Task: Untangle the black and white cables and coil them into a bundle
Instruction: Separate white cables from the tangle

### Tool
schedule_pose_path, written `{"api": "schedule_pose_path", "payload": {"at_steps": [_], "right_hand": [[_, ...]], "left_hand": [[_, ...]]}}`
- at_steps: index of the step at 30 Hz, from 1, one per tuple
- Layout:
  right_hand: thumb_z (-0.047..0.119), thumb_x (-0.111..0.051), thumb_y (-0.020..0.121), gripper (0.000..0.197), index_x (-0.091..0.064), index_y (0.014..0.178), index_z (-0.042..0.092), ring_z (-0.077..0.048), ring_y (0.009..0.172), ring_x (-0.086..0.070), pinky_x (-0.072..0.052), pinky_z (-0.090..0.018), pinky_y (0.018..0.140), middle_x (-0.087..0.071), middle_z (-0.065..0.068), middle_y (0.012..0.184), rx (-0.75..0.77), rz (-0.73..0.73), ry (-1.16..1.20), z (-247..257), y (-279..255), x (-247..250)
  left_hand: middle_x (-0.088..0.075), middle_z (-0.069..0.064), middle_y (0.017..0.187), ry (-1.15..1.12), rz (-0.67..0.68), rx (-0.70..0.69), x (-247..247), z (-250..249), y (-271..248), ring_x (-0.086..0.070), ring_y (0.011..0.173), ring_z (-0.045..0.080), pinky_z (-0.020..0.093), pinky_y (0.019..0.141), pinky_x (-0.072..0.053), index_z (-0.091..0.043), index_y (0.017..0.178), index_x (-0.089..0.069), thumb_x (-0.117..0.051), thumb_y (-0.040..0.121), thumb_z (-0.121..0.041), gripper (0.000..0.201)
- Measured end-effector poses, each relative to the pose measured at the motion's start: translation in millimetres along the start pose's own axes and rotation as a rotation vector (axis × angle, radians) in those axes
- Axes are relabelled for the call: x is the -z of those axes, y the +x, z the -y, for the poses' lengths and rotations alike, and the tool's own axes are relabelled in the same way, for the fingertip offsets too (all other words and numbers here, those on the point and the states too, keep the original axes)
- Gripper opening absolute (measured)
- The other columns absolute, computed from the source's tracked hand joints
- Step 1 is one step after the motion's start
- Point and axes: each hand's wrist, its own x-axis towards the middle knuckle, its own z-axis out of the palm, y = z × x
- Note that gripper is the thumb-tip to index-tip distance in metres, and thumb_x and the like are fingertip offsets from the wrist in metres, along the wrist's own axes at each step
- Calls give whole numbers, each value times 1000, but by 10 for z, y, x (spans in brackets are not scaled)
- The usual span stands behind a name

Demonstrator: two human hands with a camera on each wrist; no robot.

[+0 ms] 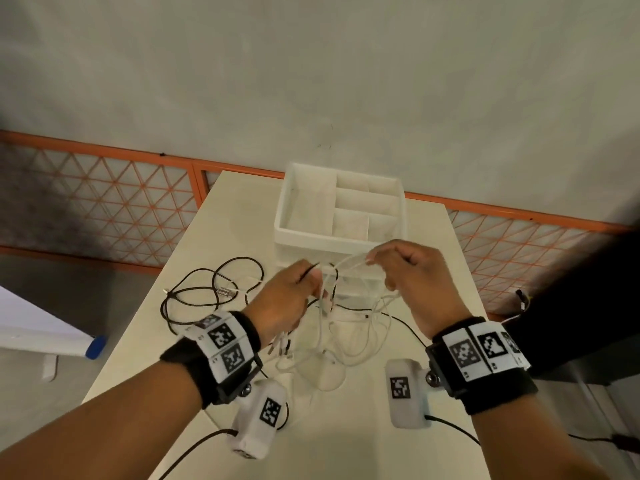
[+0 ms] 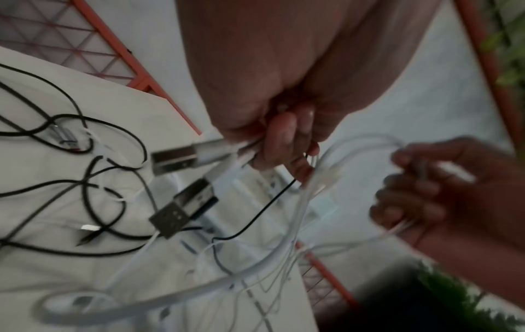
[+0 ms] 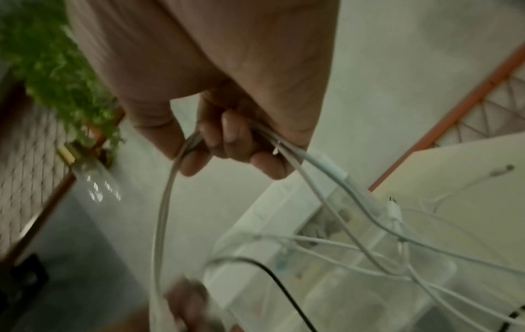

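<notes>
Both hands are up above the table (image 1: 346,427), just on the near side of the white divided organizer box (image 1: 341,237), which is my landmark here. The left hand (image 1: 287,299) has its fingers curled around a bunch of the white cables (image 1: 346,327) plus a thin black strand; in the left wrist view you can see the fingers (image 2: 284,139) pinching the cords, with two USB plugs (image 2: 181,202) sticking out past them. The right hand (image 1: 412,271) is also clenched on white cable, and the right wrist view shows several white strands running through its curled fingers (image 3: 230,139), one with a little white connector block just past the grip. A loop of white cable arcs between the two hands right in front of the box, and the rest of the white mess dangles down to the tabletop nearer the person than the box. The black cable (image 1: 207,289) mostly lies in loose loops on the table to the left of the box, with one strand running over into the white tangle, so they're not separated. The box itself has one long compartment on its left and smaller ones on its right, and I can't make out anything inside them. A clear tray-like part shows under the box in the right wrist view, too blurry to say more.
</notes>
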Motion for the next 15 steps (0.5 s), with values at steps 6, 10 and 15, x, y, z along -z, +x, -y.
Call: {"api": "schedule_pose_path", "payload": {"at_steps": [6, 10, 15], "right_hand": [[9, -62, 90, 17, -72, 77, 10, -13, 54, -43, -38, -23, 54, -51, 3, 55, -128, -149, -33, -108, 66, 237], [12, -70, 87, 15, -75, 73, 14, -3, 49, -51, -42, -24, 57, -63, 11, 54, -175, -27, -239, -228, -4, 168], [15, -75, 89, 11, -76, 78, 14, -9, 51, -46, -40, -28, 55, -56, 3, 55, -88, 129, -90, -5, -42, -107]], "left_hand": [[-63, 3, 63, 29, -73, 116, 243, 246, -13, -27, 39, 13, 20, 40, -20, -10, 84, -52, -40, 105, -23, 27], [-58, 6, 66, -118, -155, 48, 387, -94, -32, -27, 40, 11, 19, 36, -21, -9, 85, -54, -40, 105, -20, 27], [-76, 2, 96, -113, -91, -131, 185, -457, -84, -40, 43, 12, 20, 37, -27, -9, 93, -52, -40, 106, -23, 23]]}}
